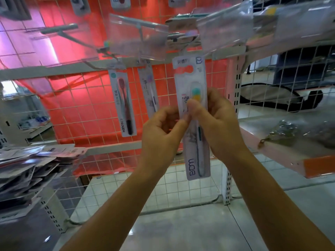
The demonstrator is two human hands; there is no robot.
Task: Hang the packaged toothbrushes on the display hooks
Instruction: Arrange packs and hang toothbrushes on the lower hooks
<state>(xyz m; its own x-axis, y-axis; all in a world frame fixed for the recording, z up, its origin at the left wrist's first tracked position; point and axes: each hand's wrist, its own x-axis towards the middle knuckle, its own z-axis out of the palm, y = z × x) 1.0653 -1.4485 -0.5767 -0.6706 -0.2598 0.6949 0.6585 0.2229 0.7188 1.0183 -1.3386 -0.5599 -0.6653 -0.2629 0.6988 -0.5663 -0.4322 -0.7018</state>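
A white packaged toothbrush (192,75) with a teal and yellow head stands upright in front of the wire grid panel (87,113). My left hand (161,131) pinches its left edge at mid-height. My right hand (219,122) grips its right side, thumb on the front. The pack's top reaches up under the display hooks (181,36) with clear label flaps. Two other packs hang on hooks behind: a dark red toothbrush pack (124,104) and a pale toothbrush pack (149,91).
A heap of loose toothbrush packs (30,165) lies on a shelf at the left. A pink and orange shelf (290,154) with clear bagged items juts out at the right. More hooks with label flaps (59,31) stick out above left. Tiled floor lies below.
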